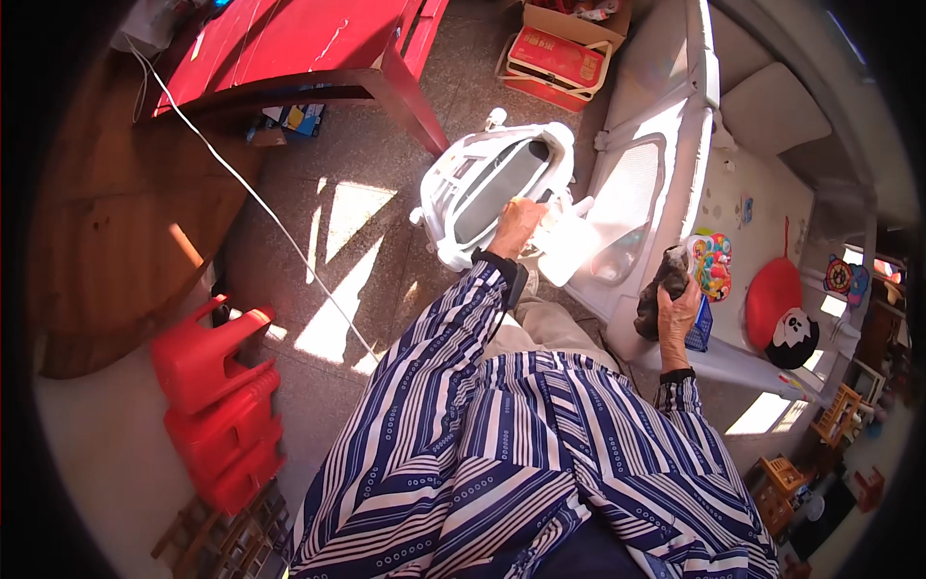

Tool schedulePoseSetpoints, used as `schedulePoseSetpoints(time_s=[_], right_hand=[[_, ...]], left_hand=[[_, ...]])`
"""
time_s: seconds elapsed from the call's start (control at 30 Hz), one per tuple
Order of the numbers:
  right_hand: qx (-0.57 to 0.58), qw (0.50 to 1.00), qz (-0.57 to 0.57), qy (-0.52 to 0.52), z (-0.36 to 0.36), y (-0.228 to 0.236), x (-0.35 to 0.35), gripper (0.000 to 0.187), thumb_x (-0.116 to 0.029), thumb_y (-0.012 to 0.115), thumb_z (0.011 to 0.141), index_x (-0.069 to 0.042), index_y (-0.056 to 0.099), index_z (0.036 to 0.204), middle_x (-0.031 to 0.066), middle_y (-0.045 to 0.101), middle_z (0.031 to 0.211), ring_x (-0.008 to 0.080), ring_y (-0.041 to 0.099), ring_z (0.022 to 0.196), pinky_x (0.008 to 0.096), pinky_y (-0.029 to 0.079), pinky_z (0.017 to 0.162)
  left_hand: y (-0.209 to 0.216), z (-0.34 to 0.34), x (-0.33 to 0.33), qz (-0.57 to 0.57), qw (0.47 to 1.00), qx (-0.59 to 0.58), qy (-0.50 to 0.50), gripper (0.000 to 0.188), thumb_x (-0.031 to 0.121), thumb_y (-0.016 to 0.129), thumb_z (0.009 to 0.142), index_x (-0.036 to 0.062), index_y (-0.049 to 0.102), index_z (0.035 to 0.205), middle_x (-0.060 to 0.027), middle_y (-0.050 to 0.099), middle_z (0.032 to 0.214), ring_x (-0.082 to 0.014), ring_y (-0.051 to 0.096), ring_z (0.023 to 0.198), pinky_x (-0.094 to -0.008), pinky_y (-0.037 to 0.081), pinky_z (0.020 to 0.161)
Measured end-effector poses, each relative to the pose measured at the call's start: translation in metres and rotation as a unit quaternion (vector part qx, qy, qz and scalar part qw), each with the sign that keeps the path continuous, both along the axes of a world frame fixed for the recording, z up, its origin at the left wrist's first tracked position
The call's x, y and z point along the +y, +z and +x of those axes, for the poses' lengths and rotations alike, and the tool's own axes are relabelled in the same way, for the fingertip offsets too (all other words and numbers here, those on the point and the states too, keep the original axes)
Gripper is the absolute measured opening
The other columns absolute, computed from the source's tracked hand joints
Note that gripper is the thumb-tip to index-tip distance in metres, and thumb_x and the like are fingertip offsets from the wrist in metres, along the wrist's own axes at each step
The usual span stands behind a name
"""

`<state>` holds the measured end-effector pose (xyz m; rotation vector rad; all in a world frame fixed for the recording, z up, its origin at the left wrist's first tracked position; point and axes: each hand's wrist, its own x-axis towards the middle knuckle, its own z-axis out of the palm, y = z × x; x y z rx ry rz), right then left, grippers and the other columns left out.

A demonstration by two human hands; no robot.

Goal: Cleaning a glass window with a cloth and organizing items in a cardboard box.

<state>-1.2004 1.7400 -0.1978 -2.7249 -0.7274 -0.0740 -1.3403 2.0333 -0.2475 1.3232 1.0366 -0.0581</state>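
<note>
A white plastic child's seat (446, 183) with a grey pad stands tilted on the floor in front of me. My left hand (518, 228) is closed on its near edge, beside a sunlit white panel, with the fingertips partly hidden. Out to the right, my right hand (679, 315) grips a crumpled dark grey cloth (650, 307). It is held at the rim of a grey mesh-sided playpen (696, 174). A colourful toy (712, 266) and a blue plastic basket (700, 326) sit just beyond that hand.
A red wooden table (289, 58) stands at the far left, with a white cord (253, 193) running across the floor. Red stacked stools (217, 405) are at the left. A red box (557, 60) lies beyond the seat. Inside the playpen is a red round cushion (775, 297).
</note>
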Motion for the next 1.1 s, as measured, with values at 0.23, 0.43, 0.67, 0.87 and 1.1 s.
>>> schedulePoseSetpoints(time_s=[0.23, 0.43, 0.67, 0.87, 1.1], right_hand=[[0.016, 1.0, 0.017, -0.001, -0.003, 0.0, 0.0, 0.049, -0.017, 0.066, 0.069, -0.003, 0.046, 0.112, 0.0177, 0.053, 0.099, 0.035, 0.05, 0.094, 0.0418, 0.04, 0.083], [0.019, 0.999, 0.038, 0.016, -0.001, -0.002, 0.004, 0.048, -0.017, 0.065, 0.067, -0.001, 0.048, 0.109, 0.0171, 0.053, 0.1, 0.0342, 0.051, 0.094, 0.0402, 0.041, 0.083], [0.016, 0.999, 0.038, -0.007, -0.001, -0.001, 0.008, 0.048, -0.018, 0.065, 0.066, -0.004, 0.048, 0.109, 0.0169, 0.052, 0.097, 0.0342, 0.051, 0.093, 0.0417, 0.042, 0.081], [0.027, 0.999, 0.026, -0.009, 0.004, 0.0, 0.005, 0.049, -0.018, 0.064, 0.067, -0.004, 0.047, 0.111, 0.0165, 0.052, 0.099, 0.0333, 0.051, 0.093, 0.04, 0.042, 0.082], [0.031, 0.999, 0.015, -0.002, 0.003, 0.002, 0.003, 0.049, -0.018, 0.063, 0.068, -0.004, 0.047, 0.112, 0.0159, 0.052, 0.102, 0.0333, 0.05, 0.097, 0.0397, 0.041, 0.084]], left_hand=[[0.026, -0.031, 0.01, -0.075, 0.995, 0.008, 0.062, 0.029, 0.025, 0.06, 0.071, 0.0018, 0.053, 0.055, 0.0001, 0.043, 0.042, -0.0093, 0.04, 0.036, -0.0263, 0.03, 0.036], [0.042, -0.063, 0.029, -0.061, 0.994, 0.064, 0.07, 0.025, 0.02, 0.062, 0.073, -0.0001, 0.054, 0.061, 0.0008, 0.042, 0.045, -0.0067, 0.035, 0.035, -0.0229, 0.025, 0.033], [0.043, -0.104, 0.055, -0.055, 0.996, 0.051, 0.039, 0.019, 0.015, 0.061, 0.073, 0.001, 0.053, 0.062, 0.0011, 0.04, 0.044, -0.0063, 0.03, 0.034, -0.0227, 0.022, 0.032], [0.047, -0.133, 0.083, 0.023, 0.997, 0.067, -0.014, 0.025, 0.021, 0.064, 0.072, 0.0017, 0.054, 0.059, 0.001, 0.041, 0.043, -0.0066, 0.035, 0.034, -0.023, 0.024, 0.032], [0.06, -0.179, 0.118, 0.056, 0.987, 0.118, -0.096, 0.024, 0.024, 0.066, 0.072, 0.0046, 0.057, 0.061, 0.001, 0.045, 0.046, -0.0064, 0.039, 0.037, -0.0218, 0.024, 0.033]])
